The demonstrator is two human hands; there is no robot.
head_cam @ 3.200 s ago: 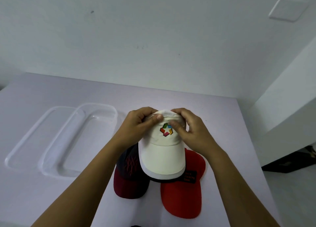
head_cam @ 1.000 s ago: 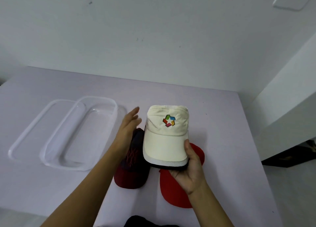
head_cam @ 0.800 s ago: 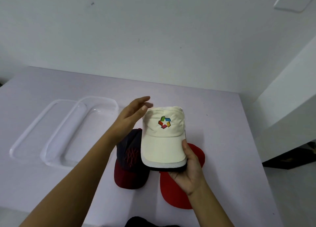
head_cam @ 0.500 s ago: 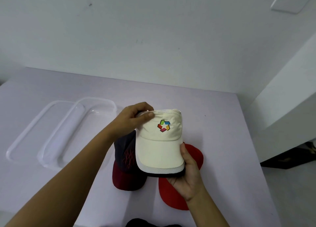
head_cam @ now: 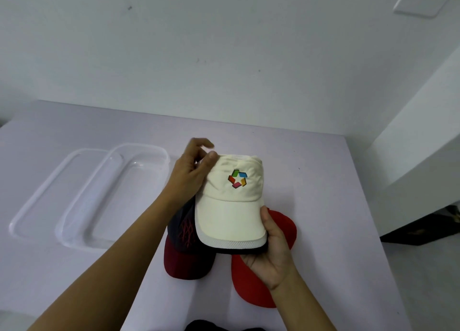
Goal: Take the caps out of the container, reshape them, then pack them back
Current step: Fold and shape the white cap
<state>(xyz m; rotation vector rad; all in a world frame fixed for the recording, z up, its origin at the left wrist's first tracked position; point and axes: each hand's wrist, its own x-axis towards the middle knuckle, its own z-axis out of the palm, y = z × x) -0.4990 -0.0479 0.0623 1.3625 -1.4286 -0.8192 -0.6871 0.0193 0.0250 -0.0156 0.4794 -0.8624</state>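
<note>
Cream cap [head_cam: 230, 201] held up over the table [head_cam: 323, 181], brim clamped in right hand [head_cam: 271, 246]. Left hand [head_cam: 190, 173] pinching the crown's edge (fingers closed on fabric). Container [head_cam: 112, 196] off to the left.

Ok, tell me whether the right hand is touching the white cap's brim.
Touching. The head view shows the right hand cupping the brim of the white cap from below, thumb pressed on its right edge.
</note>
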